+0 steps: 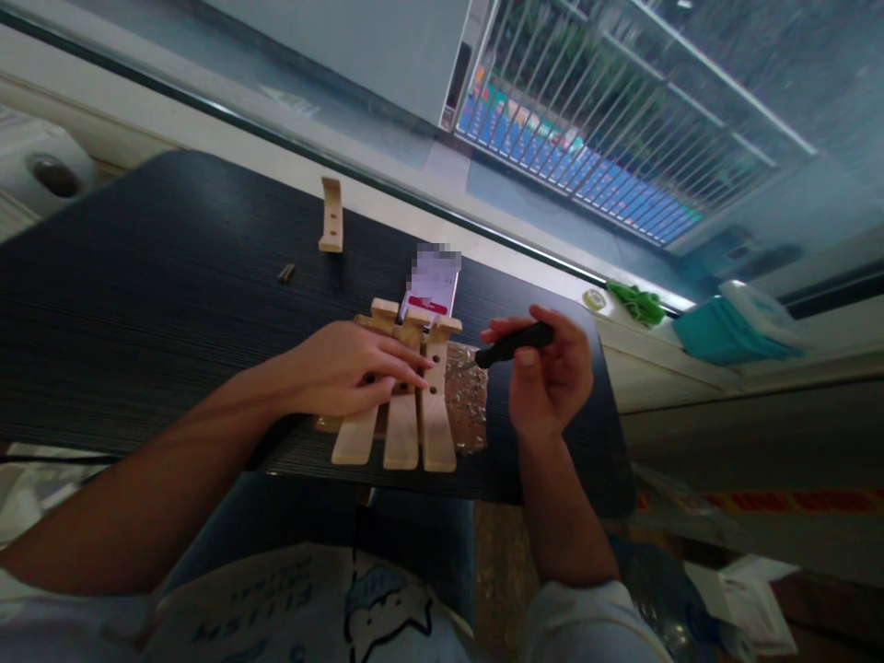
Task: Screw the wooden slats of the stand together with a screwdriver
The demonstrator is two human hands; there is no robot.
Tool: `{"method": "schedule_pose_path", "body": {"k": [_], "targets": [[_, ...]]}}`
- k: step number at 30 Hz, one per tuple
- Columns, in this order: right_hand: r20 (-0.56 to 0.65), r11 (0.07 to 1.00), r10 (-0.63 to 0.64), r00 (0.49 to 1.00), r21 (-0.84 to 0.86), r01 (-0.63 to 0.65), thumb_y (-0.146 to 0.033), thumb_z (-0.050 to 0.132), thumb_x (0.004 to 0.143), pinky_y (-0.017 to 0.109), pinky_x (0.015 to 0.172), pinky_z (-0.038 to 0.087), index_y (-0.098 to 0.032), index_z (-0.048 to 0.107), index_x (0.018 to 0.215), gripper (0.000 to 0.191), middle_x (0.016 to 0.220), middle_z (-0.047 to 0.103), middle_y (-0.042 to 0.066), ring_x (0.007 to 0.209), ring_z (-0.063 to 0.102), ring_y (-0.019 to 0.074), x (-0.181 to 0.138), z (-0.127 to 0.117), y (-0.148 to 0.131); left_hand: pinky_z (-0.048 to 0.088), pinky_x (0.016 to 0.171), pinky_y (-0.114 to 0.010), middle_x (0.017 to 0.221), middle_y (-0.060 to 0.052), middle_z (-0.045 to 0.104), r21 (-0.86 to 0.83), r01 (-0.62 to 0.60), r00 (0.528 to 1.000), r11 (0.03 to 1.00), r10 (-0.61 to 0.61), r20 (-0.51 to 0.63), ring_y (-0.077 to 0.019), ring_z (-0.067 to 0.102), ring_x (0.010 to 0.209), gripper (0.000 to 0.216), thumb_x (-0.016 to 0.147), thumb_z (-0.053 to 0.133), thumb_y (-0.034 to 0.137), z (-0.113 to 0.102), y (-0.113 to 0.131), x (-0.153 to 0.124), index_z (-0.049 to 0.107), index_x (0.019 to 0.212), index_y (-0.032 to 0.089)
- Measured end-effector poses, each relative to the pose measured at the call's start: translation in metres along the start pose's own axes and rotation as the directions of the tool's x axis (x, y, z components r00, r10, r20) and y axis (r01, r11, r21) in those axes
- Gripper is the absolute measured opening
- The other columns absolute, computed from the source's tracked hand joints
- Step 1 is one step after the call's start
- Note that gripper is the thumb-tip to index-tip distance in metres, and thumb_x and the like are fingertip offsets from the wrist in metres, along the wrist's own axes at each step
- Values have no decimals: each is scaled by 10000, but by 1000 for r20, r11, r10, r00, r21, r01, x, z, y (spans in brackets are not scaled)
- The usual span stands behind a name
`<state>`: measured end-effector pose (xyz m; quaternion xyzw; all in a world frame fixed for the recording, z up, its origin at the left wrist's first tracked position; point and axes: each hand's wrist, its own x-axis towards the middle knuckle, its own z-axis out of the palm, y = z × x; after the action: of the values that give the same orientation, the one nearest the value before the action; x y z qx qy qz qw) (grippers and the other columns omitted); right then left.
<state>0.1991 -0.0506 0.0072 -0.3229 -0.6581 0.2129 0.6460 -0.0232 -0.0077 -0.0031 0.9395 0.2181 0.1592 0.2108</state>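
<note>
My right hand (552, 378) grips a screwdriver (515, 346) by its black handle, its thin shaft pointing left toward a row of wooden hooks. Three pale wooden hooks (436, 424) lie side by side on a brown board (468, 405) that looks wrapped in clear plastic. Each is flared at the near end; two dark holes show in the rightmost one. Across the hooks rests my left hand (345, 366), palm down with fingers stretched out, its fingertips touching the rightmost hook. The screwdriver's tip is apart from the holes.
Another wooden hook (332, 216) stands at the table's back, near a few small screws (286, 273). Behind the hooks leans a phone (435, 276). Tape (593, 299), a green cloth (635, 303) and a teal packet (725, 331) sit on the window sill. A dark table (172, 304) holds the work.
</note>
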Motion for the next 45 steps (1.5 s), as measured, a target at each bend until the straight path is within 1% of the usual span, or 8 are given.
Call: {"method": "schedule_pose_path", "body": {"k": [6,12,20,27,32,35,39,45], "targets": [[-11,1000,15,1000,27,-15,-325,550,905,300,688,622,-320,556,1195,289,991,708,10,788,717,141,2,-2,1,508,868,-264,1230,41,694,-20,-28,999,999,28,-20,-163,695,1050,426,839,414,181,1,0,-1,759,1067,281],[-9,990,133,991,-42,-133,-371,527,913,353,741,623,-332,535,1165,255,986,708,16,804,717,161,2,-3,-2,527,869,-287,1183,13,719,-31,-43,997,999,40,-70,-181,707,1016,416,829,421,166,2,-3,-3,763,1045,260],[0,982,140,990,-127,-139,-355,502,910,330,689,615,-312,499,1102,197,921,692,0,765,704,148,3,-4,1,537,853,-288,1140,-10,734,-13,-52,997,999,51,-66,-181,714,972,395,836,409,156,0,-1,-3,762,994,234],[-33,986,167,985,-2,-168,-341,534,877,321,676,601,-300,487,1071,203,876,680,-9,743,701,143,5,-3,2,525,858,-267,1141,-24,727,-26,-62,997,998,61,-53,-171,700,985,385,850,400,152,-2,-1,-2,750,993,219],[-42,981,195,980,-7,-195,-350,539,873,315,671,603,-304,488,1067,206,875,685,-14,747,703,140,5,-4,7,517,882,-266,1136,-27,725,-40,-59,997,997,57,-46,-168,692,997,378,861,395,161,-3,-1,-2,743,999,214],[-51,985,172,984,29,-171,-352,553,872,298,655,601,-306,495,1064,205,870,688,-23,740,701,131,6,-6,8,518,851,-256,1064,-43,733,-61,-69,993,996,63,-96,-162,694,937,355,861,391,145,-4,-1,-2,736,936,185],[-91,987,161,983,16,-160,-356,558,877,292,653,600,-303,505,1061,199,860,692,-25,728,700,127,7,-8,10,482,637,-252,718,-52,679,-42,-24,983,999,16,-182,-150,621,657,304,839,393,193,-4,-1,-3,644,669,168],[-129,989,147,981,7,-147,-345,568,877,304,687,603,-301,525,1059,192,848,699,-27,712,695,125,8,-11,16,372,497,-265,518,-9,508,-75,123,874,990,-144,-464,-130,469,484,273,806,403,276,-6,-1,-6,465,551,200]]}}
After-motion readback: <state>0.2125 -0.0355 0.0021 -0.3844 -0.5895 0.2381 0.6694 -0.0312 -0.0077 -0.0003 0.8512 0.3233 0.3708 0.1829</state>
